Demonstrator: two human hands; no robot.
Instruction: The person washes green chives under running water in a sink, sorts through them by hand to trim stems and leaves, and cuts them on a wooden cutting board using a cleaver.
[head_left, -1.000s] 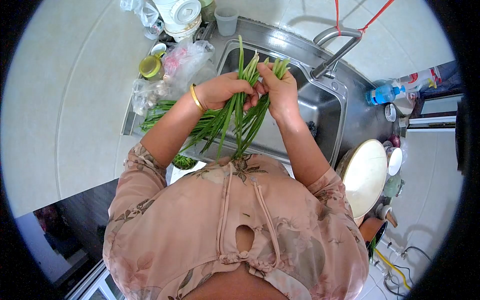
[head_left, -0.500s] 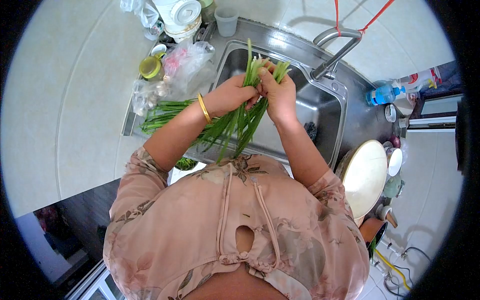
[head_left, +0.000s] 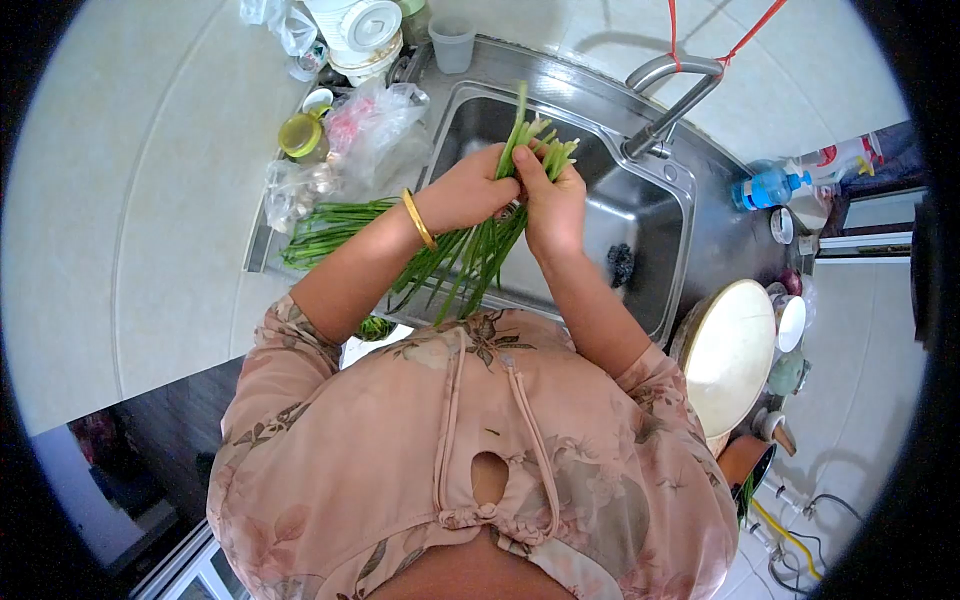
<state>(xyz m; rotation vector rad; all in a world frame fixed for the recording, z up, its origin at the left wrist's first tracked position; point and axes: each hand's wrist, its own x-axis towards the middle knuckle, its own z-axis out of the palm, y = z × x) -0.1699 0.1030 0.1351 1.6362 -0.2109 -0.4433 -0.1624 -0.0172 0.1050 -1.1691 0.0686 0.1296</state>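
My left hand (head_left: 470,192), below a gold bangle, is closed around long green stalks (head_left: 478,255) at the near left part of the steel sink (head_left: 640,215). Pressed close beside it, my right hand (head_left: 553,200) grips the same bunch near its pale upper ends, thumb on the stalks. The leaves hang down toward my shirt. More green stalks (head_left: 330,230) lie on the counter to the left, partly behind my left forearm.
A faucet (head_left: 675,110) with red string arches over the sink's back right. Plastic bags (head_left: 375,125) and a yellow-lidded jar (head_left: 300,135) stand left. On the right are a blue bottle (head_left: 768,190) and a large pale round board or basin (head_left: 732,355).
Both hands have drawn closer together, and the two parts of the bunch are now nearly joined. My left hand and bangle have shifted slightly right; my right hand has moved a little left.
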